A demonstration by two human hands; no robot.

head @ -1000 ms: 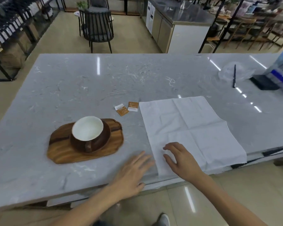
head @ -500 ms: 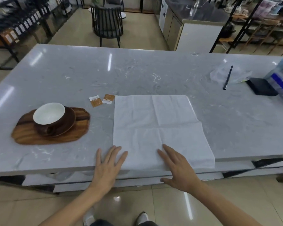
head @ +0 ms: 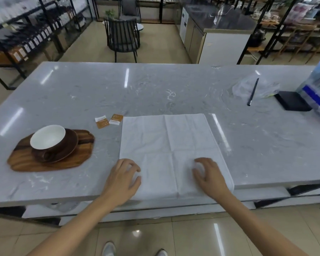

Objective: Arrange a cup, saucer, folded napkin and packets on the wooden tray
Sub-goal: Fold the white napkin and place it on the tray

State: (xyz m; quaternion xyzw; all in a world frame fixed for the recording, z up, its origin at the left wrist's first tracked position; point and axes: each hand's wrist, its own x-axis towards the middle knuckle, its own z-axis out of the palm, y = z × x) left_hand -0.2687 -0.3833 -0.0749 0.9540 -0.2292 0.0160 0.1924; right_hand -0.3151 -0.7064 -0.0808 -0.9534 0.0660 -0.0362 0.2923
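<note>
A white napkin (head: 166,145) lies spread flat on the marble counter in front of me. My left hand (head: 123,179) rests with curled fingers on its near left corner. My right hand (head: 209,175) presses, fingers bent, on its near right part. On the left a wooden tray (head: 24,162) carries a brown saucer (head: 70,143) with a brown cup, white inside (head: 47,136). Two orange-and-white packets (head: 109,120) lie on the counter between tray and napkin.
The grey marble counter (head: 155,89) stretches far back. At the right stand a black pen (head: 253,91) on clear plastic, a black box (head: 292,102) and a blue-white package (head: 318,93). A dark chair (head: 123,38) stands beyond the counter.
Both hands moved forward onto the napkin's near edge and their fingers curled from flat to bent. The camera view shifted slightly closer; tray, cup and packets stay put.
</note>
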